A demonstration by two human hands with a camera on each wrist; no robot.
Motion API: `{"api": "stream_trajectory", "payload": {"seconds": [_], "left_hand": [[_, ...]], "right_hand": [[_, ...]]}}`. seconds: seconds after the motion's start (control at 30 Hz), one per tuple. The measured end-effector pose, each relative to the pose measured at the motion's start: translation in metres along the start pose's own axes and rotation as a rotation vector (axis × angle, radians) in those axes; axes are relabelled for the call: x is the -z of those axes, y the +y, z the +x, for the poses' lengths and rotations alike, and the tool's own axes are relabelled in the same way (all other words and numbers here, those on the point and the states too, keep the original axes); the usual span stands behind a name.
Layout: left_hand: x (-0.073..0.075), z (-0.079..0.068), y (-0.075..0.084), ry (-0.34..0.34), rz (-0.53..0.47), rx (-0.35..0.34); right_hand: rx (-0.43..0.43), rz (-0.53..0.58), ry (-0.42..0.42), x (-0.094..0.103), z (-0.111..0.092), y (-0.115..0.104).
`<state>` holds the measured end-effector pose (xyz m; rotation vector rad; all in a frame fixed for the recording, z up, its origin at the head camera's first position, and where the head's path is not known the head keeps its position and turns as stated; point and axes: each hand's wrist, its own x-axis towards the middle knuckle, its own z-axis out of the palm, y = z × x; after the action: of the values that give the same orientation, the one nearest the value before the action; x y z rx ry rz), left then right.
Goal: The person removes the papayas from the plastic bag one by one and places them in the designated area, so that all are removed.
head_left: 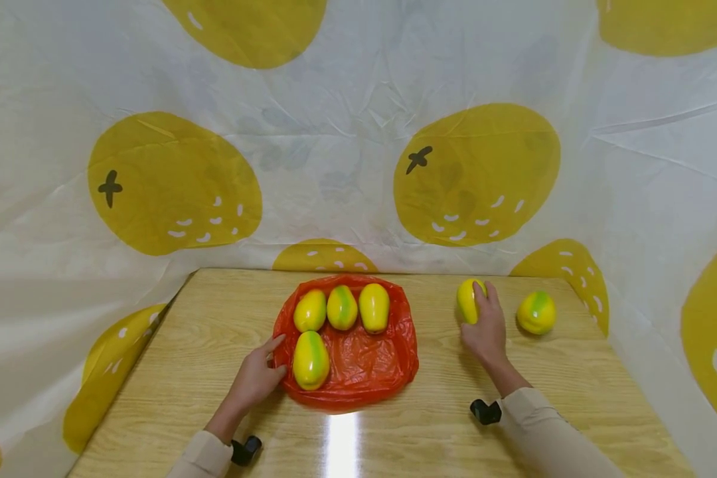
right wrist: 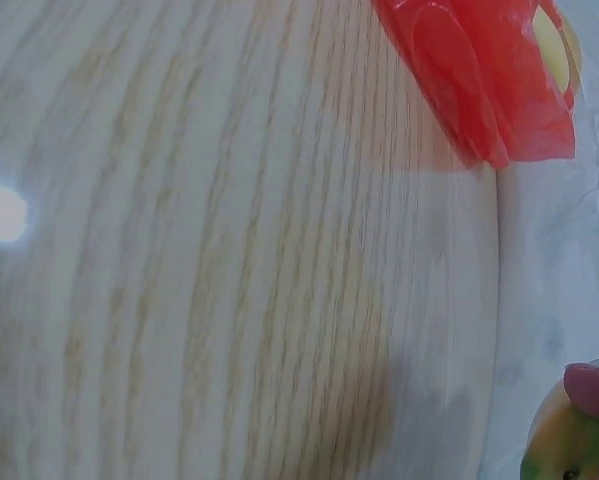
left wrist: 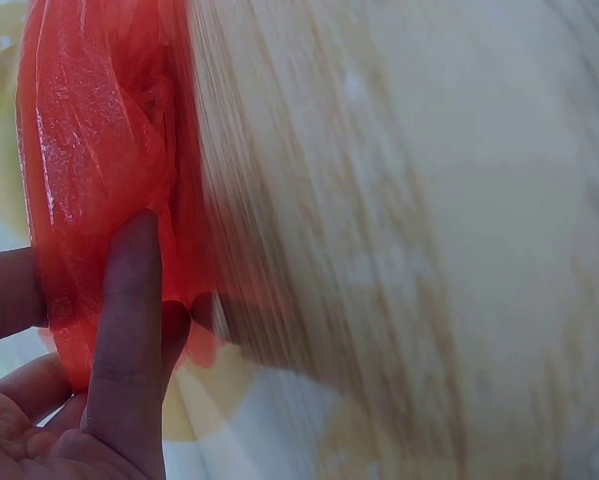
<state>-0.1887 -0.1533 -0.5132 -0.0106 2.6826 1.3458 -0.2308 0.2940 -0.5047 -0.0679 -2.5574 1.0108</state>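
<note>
A red plastic bag (head_left: 367, 358) lies spread wide open on the wooden table, its rim rolled down. Inside are several glossy yellow-green fruits shaped like small papayas, among them one fruit (head_left: 311, 360) at the near left. My left hand (head_left: 257, 375) pinches the bag's left rim; in the left wrist view the red film (left wrist: 99, 170) passes between thumb and fingers. To the right of the bag, my right hand (head_left: 486, 328) grips another yellow-green fruit (head_left: 467, 300) from above. The right wrist view catches only a fingertip on that fruit (right wrist: 569, 440) at its corner.
One more yellow-green fruit (head_left: 536, 313) sits on the table (head_left: 442, 425) right of my right hand. A white cloth with printed yellow fruit (head_left: 334, 179) hangs behind the table's back edge and along both sides. Black wrist cameras (head_left: 486, 411) sit at both cuffs.
</note>
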Motion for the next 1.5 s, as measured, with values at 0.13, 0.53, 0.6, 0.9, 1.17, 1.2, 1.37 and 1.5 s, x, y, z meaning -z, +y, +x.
{"api": "stream_trajectory", "payload": {"seconds": [0.13,0.53,0.6,0.9,1.17,1.2,1.37,1.5], "left_hand": [[0.0,0.0,0.001,0.001,0.008,-0.015],[0.0,-0.001,0.002,-0.001,0.003,-0.012],[0.001,-0.001,0.003,-0.002,-0.009,-0.016],[0.002,-0.003,0.005,-0.007,-0.037,-0.007],[0.001,-0.001,0.003,0.002,0.005,-0.022],[0.001,-0.001,0.003,0.002,0.011,-0.021],[0.0,-0.002,0.001,-0.005,0.001,-0.023],[0.0,-0.003,0.0,-0.007,-0.023,-0.009]], "right_hand": [[-0.015,-0.015,0.003,0.001,0.002,0.006],[-0.011,-0.029,0.038,0.005,0.009,0.018],[-0.01,-0.028,0.044,0.005,0.01,0.021],[-0.039,-0.024,0.057,0.007,0.015,0.031],[-0.064,-0.018,0.045,0.013,0.019,0.04],[-0.063,-0.016,0.045,0.013,0.019,0.042],[-0.047,-0.015,0.057,0.016,0.019,0.046],[-0.049,-0.015,0.058,0.017,0.019,0.049]]}}
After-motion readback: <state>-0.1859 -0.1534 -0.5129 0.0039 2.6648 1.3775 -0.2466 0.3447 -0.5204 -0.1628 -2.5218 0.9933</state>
